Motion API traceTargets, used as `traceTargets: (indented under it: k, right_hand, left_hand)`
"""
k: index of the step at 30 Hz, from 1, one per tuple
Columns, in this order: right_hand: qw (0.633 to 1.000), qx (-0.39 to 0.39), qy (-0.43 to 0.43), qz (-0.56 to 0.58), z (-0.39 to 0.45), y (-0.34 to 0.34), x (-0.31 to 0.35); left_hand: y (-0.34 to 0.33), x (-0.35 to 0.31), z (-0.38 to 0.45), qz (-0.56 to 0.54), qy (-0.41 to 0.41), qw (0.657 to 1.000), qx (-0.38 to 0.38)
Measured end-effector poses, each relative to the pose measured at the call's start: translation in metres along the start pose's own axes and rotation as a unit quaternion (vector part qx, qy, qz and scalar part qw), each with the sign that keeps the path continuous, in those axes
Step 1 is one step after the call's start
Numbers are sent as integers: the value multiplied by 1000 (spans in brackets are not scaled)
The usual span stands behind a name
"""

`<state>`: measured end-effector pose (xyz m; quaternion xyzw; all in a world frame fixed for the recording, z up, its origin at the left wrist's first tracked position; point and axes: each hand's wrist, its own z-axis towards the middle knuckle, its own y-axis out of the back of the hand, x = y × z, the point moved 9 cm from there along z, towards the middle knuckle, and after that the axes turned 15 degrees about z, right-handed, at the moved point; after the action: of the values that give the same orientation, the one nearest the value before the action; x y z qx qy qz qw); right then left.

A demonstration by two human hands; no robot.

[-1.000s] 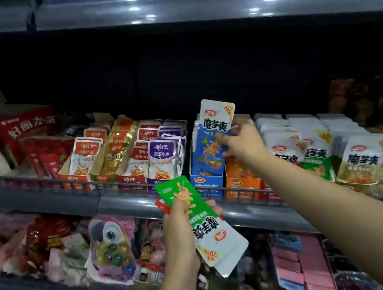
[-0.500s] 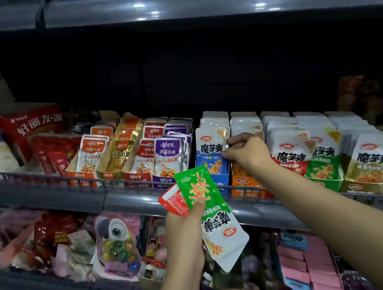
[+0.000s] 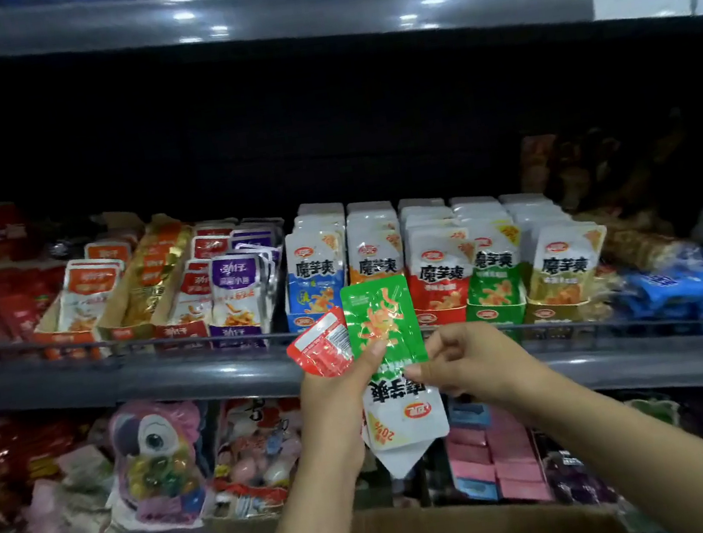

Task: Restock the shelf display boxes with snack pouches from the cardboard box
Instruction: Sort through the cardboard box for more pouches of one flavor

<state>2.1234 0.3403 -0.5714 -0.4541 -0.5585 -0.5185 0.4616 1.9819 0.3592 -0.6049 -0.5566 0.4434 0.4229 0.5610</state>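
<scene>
Shelf bkgd; both hands hold green pouch upright, inverted.

Dim aisle, ceiling-light glare on upper shelf, blurred edges.

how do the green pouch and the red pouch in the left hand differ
The green pouch lies in front, its printed front showing; the red pouch is tucked behind it and shows its label back. The green pouch stands nearly straight up; the red pouch fans out leftward. The right hand pinches the green pouch's edge but does not touch the red pouch. Both are gripped by the left hand.
</scene>
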Motion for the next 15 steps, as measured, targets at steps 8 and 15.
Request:
traceTargets:
  k: [8, 15]
  right_hand:
    - [998, -59, -11, 1, -31, 76, -3]
    - [994, 2, -34, -108, -39, 105, 15]
  left_hand:
    - [-37, 16, -2, 28, 49, 997, 54]
    - [-71, 24, -9, 18, 82, 983, 164]
